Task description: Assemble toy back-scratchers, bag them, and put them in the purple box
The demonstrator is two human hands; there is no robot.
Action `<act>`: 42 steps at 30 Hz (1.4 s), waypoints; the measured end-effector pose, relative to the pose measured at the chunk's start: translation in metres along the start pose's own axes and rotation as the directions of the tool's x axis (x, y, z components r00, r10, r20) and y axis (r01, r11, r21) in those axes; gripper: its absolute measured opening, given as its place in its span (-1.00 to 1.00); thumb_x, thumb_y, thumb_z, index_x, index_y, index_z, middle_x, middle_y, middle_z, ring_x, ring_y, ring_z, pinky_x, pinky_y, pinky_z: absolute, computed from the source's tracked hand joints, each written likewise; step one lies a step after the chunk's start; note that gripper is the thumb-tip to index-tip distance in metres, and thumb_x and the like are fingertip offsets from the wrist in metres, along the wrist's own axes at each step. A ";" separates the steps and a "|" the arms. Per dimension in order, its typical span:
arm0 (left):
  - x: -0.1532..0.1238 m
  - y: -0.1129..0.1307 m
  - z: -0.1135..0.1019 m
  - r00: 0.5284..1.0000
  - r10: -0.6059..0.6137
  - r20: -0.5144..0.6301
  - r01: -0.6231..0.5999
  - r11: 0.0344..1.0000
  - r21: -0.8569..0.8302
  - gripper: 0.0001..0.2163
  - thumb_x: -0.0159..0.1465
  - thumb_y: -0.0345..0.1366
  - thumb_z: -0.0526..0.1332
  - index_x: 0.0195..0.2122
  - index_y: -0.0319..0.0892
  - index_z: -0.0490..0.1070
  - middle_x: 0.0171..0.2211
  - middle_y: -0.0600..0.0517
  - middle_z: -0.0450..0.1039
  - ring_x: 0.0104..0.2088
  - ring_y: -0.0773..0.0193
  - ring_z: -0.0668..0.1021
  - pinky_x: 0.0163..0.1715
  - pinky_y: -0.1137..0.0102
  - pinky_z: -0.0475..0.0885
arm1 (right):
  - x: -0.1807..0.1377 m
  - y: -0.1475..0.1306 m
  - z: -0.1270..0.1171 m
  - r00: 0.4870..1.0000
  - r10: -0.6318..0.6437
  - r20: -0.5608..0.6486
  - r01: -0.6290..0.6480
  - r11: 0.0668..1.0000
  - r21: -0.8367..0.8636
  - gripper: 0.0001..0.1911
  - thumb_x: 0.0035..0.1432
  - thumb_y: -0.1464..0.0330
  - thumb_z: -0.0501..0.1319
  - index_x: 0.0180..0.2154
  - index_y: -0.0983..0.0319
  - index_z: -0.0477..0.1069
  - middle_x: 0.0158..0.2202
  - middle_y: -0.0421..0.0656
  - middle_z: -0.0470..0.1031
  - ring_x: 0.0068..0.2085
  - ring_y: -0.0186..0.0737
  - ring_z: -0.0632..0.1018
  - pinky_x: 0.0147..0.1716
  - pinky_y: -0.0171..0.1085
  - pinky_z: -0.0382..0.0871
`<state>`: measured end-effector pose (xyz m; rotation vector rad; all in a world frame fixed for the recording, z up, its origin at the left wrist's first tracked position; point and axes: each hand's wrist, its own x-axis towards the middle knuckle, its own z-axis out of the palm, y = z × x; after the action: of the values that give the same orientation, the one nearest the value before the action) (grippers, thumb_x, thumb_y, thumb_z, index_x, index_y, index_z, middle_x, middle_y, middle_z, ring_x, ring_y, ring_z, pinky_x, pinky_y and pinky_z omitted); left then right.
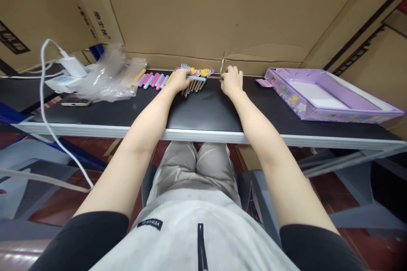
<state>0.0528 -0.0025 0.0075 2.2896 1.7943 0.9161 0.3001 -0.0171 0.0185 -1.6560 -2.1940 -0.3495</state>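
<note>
My left hand is closed on a light blue handle piece that points right, above a bunch of small forks with coloured heads and metal shafts lying on the black table. My right hand is pinched on the thin end of a metal shaft that runs toward the blue piece. Left of the forks lies a row of pink, blue and yellow handles.
Crumpled clear plastic bags lie at the left with a white charger and cable and a phone. An open purple box stands at the right. Cardboard sheets form the back wall. Grey chairs stand under the table.
</note>
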 end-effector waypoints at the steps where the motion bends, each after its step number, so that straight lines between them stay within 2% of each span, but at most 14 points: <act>1: 0.000 -0.001 0.000 1.000 0.000 -0.004 0.000 1.000 -0.005 -0.81 0.39 -0.31 0.31 0.00 -0.14 0.64 0.06 -0.15 0.70 0.19 -0.11 0.62 0.28 0.14 0.44 | 0.001 0.000 -0.001 1.000 0.011 0.026 -0.011 1.000 0.002 -0.57 0.53 0.41 0.08 0.18 0.39 0.66 0.27 0.33 0.55 0.37 0.41 0.47 0.33 0.34 0.33; 4: 0.000 -0.002 -0.001 1.000 -0.013 -0.008 0.013 1.000 -0.011 -0.77 0.39 -0.31 0.33 0.04 -0.14 0.65 0.08 -0.16 0.70 0.24 -0.12 0.60 0.35 0.10 0.39 | 0.002 0.000 -0.005 0.994 0.057 0.099 -0.058 0.998 0.009 -0.57 0.45 0.54 0.11 0.17 0.41 0.66 0.19 0.33 0.62 0.29 0.35 0.58 0.31 0.25 0.39; 7: 0.000 -0.003 -0.001 1.000 -0.017 -0.005 0.017 1.000 -0.019 -0.74 0.39 -0.32 0.32 0.08 -0.12 0.66 0.08 -0.16 0.70 0.25 -0.12 0.61 0.37 0.07 0.37 | 0.001 0.002 -0.007 0.993 0.070 0.093 -0.072 0.997 0.014 -0.55 0.37 0.61 0.12 0.13 0.39 0.68 0.17 0.31 0.65 0.27 0.33 0.61 0.28 0.16 0.43; 11: -0.001 -0.002 -0.002 1.000 -0.016 0.006 0.016 1.000 -0.023 -0.72 0.39 -0.35 0.30 0.09 -0.13 0.67 0.09 -0.16 0.71 0.25 -0.13 0.61 0.37 0.04 0.38 | -0.001 0.004 -0.007 0.990 0.095 0.106 -0.097 0.995 0.018 -0.51 0.33 0.64 0.12 0.15 0.42 0.68 0.16 0.31 0.66 0.27 0.35 0.63 0.27 0.15 0.46; 18: -0.001 -0.003 -0.002 1.000 -0.015 0.007 0.015 1.000 -0.010 -0.74 0.39 -0.37 0.29 0.06 -0.13 0.66 0.09 -0.16 0.70 0.24 -0.12 0.62 0.36 0.06 0.41 | -0.001 0.002 -0.010 0.985 0.087 0.147 -0.103 0.989 0.102 -0.45 0.34 0.63 0.12 0.24 0.35 0.66 0.19 0.26 0.67 0.31 0.34 0.61 0.33 0.17 0.45; 24: 0.000 -0.007 0.001 1.000 -0.003 0.013 0.004 1.000 -0.008 -0.75 0.40 -0.35 0.28 0.06 -0.13 0.66 0.08 -0.17 0.70 0.18 -0.09 0.64 0.29 0.14 0.46 | -0.004 0.001 -0.015 0.981 0.101 0.168 -0.118 0.988 0.096 -0.45 0.36 0.62 0.12 0.25 0.34 0.65 0.22 0.22 0.66 0.32 0.31 0.60 0.35 0.15 0.43; 31: 0.001 -0.010 0.004 1.000 0.006 -0.012 -0.005 1.000 0.022 -0.72 0.40 -0.37 0.25 0.06 -0.14 0.67 0.11 -0.17 0.70 0.22 -0.12 0.63 0.32 0.09 0.45 | -0.005 -0.001 -0.017 0.981 0.090 0.172 -0.108 0.989 0.098 -0.48 0.41 0.57 0.13 0.26 0.32 0.65 0.23 0.22 0.65 0.33 0.30 0.59 0.35 0.11 0.43; 37: 0.003 -0.011 0.000 0.999 0.033 -0.009 -0.034 0.999 -0.028 -0.74 0.38 -0.36 0.25 0.04 -0.13 0.64 0.12 -0.15 0.69 0.20 -0.09 0.63 0.33 0.12 0.45 | -0.002 0.007 -0.012 0.989 0.023 0.144 -0.045 0.987 0.152 -0.51 0.43 0.52 0.14 0.25 0.28 0.66 0.22 0.17 0.68 0.31 0.28 0.62 0.34 0.14 0.46; 42: 0.002 -0.009 -0.005 0.999 0.046 -0.024 -0.048 0.996 -0.075 -0.73 0.35 -0.40 0.23 0.02 -0.11 0.64 0.14 -0.14 0.68 0.23 -0.06 0.61 0.35 0.15 0.42 | -0.002 0.010 -0.011 0.992 -0.045 0.121 0.020 0.979 0.202 -0.50 0.38 0.49 0.18 0.23 0.22 0.69 0.15 0.12 0.72 0.25 0.27 0.65 0.31 0.14 0.49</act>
<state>0.0421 0.0005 0.0087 2.2936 1.6902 1.0022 0.3122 -0.0207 0.0267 -1.5718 -2.2645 -0.0304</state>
